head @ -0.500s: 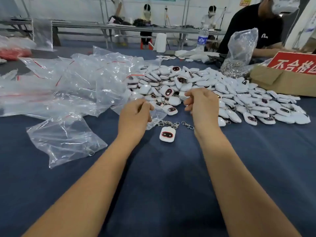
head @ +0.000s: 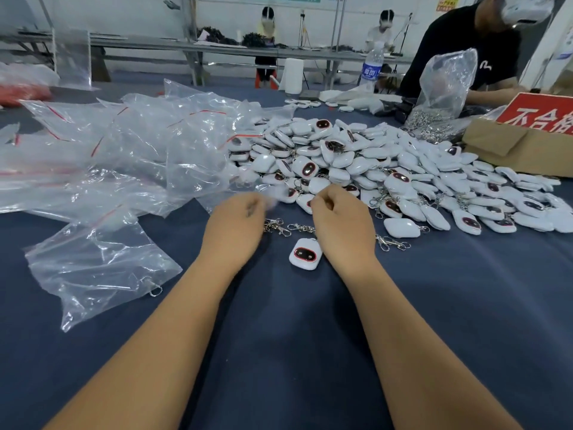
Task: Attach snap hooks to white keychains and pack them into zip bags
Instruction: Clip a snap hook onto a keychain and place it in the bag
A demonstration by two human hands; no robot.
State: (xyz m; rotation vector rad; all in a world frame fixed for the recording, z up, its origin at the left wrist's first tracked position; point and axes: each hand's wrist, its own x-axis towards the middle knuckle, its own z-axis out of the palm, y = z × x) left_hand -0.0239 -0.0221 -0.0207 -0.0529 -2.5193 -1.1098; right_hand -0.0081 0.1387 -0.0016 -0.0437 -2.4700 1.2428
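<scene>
My left hand [head: 235, 225] is blurred, with its fingers curled round the edge of a clear zip bag [head: 271, 202] at the near side of the keychain pile. My right hand [head: 344, 225] is beside it with fingers curled; nothing shows in its pinch. One white keychain [head: 305, 254] with a dark red-rimmed face lies on the blue cloth between my wrists. Loose metal snap hooks [head: 276, 226] lie between my hands, and more snap hooks [head: 392, 243] lie to the right of my right hand. The big heap of white keychains [head: 387, 169] spreads behind.
A pile of clear zip bags [head: 108, 156] covers the left, with one zip bag [head: 99, 271] nearer me. A cardboard box [head: 521, 150] with a red sign and a bag of hooks [head: 440, 97] stand at the right. A person in black works there.
Both hands stay close together at the pile's near edge. The left hand is now blurred by motion and the bag it grips has shifted.
</scene>
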